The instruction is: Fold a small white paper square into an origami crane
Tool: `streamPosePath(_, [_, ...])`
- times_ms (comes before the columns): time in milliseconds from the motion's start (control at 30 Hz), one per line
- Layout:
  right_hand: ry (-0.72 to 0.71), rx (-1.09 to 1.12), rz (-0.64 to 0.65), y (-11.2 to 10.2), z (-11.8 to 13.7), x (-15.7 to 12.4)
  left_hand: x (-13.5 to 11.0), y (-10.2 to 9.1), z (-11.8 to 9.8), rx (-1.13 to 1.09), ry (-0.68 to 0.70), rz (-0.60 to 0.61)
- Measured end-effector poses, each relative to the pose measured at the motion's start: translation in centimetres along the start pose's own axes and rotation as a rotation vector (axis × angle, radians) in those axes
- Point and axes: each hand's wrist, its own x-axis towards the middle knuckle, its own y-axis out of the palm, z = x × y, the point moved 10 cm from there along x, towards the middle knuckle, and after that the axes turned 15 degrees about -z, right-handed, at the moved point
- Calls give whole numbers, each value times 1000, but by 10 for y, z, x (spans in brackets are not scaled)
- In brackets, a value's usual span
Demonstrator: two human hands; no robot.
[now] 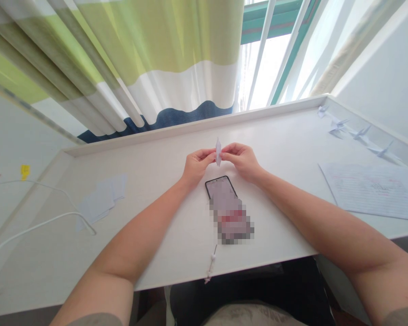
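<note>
A narrow folded piece of pale paper [218, 152] stands upright near the middle of the white desk [156, 217]. My left hand [197, 166] pinches it from the left, and my right hand [242, 161] pinches it from the right. Both hands are held just above a smartphone [221, 188], whose screen is pixelated and which lies beneath and toward me. Neither hand appears to touch the phone. The paper's lower part is partly hidden by my fingers.
Loose pale paper squares [102, 199] lie to the left, and several origami cranes [338, 127] line the far right edge. A lined sheet [370, 190] lies at right. A white cable [37, 224] runs along the left, and a raised rim [197, 124] borders the desk's far side.
</note>
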Motion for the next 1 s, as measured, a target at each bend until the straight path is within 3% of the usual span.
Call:
streamPosePath(300, [-8,-66,4,1,1,-2,1,3,0,32,2,31])
streamPosePath(667, [-157,-196,-7,1,11,-5,0,-3,-9,150,180,-56])
streamPosePath(1000, [-82,-109,-36,-3,6,0,-1,-4,-10,135,155,-72])
